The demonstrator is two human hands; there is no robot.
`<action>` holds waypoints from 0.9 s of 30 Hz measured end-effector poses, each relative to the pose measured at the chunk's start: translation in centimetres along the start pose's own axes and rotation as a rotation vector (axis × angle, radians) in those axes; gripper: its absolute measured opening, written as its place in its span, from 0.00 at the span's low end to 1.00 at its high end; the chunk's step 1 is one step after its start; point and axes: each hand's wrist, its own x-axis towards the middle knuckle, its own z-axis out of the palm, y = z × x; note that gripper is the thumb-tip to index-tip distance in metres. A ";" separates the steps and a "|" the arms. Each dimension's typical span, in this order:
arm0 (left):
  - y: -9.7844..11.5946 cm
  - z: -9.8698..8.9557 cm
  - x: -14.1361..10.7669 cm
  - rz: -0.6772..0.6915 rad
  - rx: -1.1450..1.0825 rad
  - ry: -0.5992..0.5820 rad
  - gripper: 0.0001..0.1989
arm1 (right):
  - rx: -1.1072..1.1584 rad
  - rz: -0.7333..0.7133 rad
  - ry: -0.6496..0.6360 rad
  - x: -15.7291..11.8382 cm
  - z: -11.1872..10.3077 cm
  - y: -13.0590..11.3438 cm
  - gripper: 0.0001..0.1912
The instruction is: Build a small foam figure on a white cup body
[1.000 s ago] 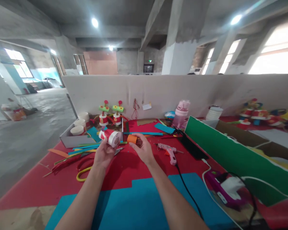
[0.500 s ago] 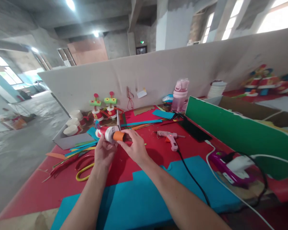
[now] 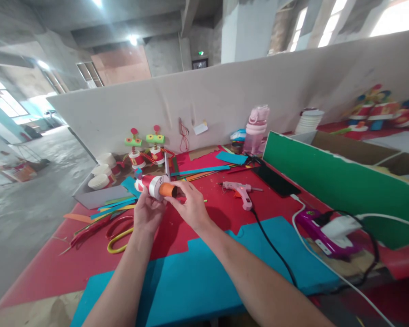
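Note:
My left hand point(image 3: 150, 211) is closed from below around a red and white paper cup point(image 3: 153, 186), which lies on its side in the air above the table. Against the cup's right end sits an orange paper tube point(image 3: 168, 189). The thumb and fingers of my right hand point(image 3: 191, 204) pinch that tube at its free end. A small blue piece point(image 3: 138, 172) shows at the cup's far left end. To the right, a pink glue gun point(image 3: 240, 190) lies on the red tabletop, apart from both hands.
Scissors point(image 3: 119, 234) and coloured paper strips point(image 3: 119, 206) lie left of my hands. Two cup figures point(image 3: 135, 154) and white cups point(image 3: 100, 181) stand behind. Blue sheets point(image 3: 204, 281) cover the front edge. A phone point(image 3: 276, 179), power strip point(image 3: 327, 238) and green-sided box point(image 3: 327, 181) are at right.
The view has shifted slightly. Both hands keep hold of the cup and the orange tube, which look almost unmoved against each other.

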 end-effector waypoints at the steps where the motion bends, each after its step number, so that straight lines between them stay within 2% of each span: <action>1: 0.0 0.0 0.0 0.001 0.006 -0.005 0.16 | 0.000 0.001 0.000 0.0 0.0 0.0 0.15; 27: -0.7 -0.3 0.1 0.003 0.021 0.016 0.12 | -0.012 0.019 0.022 -0.2 0.1 0.1 0.15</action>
